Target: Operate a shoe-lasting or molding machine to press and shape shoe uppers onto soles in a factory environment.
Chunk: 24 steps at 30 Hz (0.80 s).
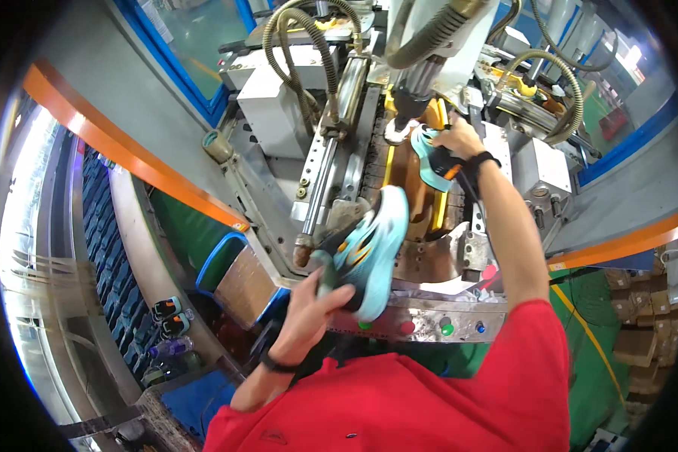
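Note:
My left hand (306, 315) grips a light teal and black running shoe (380, 245) by its dark heel and collar. This shoe is tilted, with its pale sole edge to the right, in front of the machine's opening. Farther ahead, my right hand (461, 140) closes around the dark collar of a second teal running shoe (432, 167). That shoe sits inside the sole press (405, 162), between its yellow-edged sides and beside the dark vertical press rod (414, 87). Its underside is hidden.
Metal cylinders (328, 181) and white blocks (275, 109) flank the opening. Buttons (447, 329) line the machine's front edge. An orange curved rail (128, 158) and a conveyor (128, 301) with shoes (172, 316) lie left. Cardboard boxes (640, 331) are stacked at right.

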### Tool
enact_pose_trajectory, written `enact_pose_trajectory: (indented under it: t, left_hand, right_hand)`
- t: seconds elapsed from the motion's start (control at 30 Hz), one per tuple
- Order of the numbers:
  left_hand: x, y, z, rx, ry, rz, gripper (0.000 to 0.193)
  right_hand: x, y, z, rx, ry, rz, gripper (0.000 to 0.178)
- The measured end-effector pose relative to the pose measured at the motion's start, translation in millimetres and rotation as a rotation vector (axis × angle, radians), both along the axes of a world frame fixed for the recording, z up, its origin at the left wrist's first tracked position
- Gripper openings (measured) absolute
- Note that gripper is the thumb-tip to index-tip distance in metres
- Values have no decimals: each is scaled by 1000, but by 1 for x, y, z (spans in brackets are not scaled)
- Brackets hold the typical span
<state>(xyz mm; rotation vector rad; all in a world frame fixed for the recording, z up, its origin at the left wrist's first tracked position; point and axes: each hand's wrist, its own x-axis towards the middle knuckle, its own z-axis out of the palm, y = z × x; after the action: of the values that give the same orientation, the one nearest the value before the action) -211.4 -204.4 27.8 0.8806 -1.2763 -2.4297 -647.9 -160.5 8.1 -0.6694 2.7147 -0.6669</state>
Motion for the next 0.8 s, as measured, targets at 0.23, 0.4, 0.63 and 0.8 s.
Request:
enact_pose_trajectory:
  t: [0.23, 0.4, 0.63, 0.8]
  left_hand:
    - [152, 29, 22, -45, -69, 599, 44]
    - [201, 76, -7, -10, -160, 962, 27]
    - [212, 148, -20, 145, -262, 1009, 29]
    - [197, 199, -2, 137, -71, 986, 26]
  right_hand:
    - [34, -69, -106, 48, 356, -108, 41]
    - [47, -57, -95, -39, 376, 46, 44]
    - [309, 64, -18, -608, 297, 697, 8]
    - [371, 90, -175, -394, 121, 923, 12]
